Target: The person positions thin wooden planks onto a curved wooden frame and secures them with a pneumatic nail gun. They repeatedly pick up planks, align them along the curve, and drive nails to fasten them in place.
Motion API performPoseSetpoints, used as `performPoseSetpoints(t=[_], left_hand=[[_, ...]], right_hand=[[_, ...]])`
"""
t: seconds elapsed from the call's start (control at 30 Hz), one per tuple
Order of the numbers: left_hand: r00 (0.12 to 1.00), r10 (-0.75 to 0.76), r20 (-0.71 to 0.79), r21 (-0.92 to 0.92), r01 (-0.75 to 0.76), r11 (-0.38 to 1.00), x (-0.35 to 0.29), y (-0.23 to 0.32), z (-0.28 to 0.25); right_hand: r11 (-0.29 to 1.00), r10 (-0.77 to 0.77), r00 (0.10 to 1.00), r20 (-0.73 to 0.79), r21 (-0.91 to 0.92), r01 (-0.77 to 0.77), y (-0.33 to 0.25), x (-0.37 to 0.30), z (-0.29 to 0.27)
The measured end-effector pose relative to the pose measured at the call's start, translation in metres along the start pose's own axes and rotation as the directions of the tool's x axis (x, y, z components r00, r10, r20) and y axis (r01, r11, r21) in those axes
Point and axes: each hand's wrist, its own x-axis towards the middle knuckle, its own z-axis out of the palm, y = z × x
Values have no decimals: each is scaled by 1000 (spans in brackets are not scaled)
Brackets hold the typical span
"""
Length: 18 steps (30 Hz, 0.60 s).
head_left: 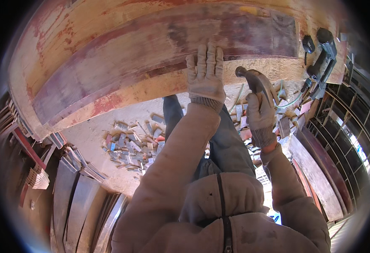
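A long reddish-brown wooden board (pixel 121 50) lies across a paint-stained wooden worktop (pixel 151 87) in front of me. My left hand (pixel 206 80), in a pale work glove, rests flat at the board's near edge with its fingers stretched out over it. In my gloved right hand (pixel 261 111) is a claw hammer (pixel 256 82), gripped by its handle. Its head is raised near the worktop's front edge, to the right of my left hand. Most of the handle is hidden by the glove. No nail can be made out.
A dark nail gun (pixel 327 52) lies at the worktop's right end beside a black tape measure (pixel 307 43). A green hose (pixel 292 103) hangs below. Wood offcuts (pixel 132 145) litter the ground around my legs. Long planks (pixel 77 206) stand at lower left, more planks (pixel 313 168) at right.
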Motion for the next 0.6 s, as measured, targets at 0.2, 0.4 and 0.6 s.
performPoseSetpoints(t=[0.2,0.4,0.6], left_hand=[[991,55,-122,-31,-59,998,-11,-45,-7],[988,-41,-149,40,47,998,-32,-98,-29],[976,-196,-92,33,199,979,-42,-112,-42]], right_hand=[[976,-179,984,-1,-125,178,-15,7,3],[720,-692,703,-164,-236,653,-41,38,32],[704,-634,771,67,-363,611,-64,46,51]])
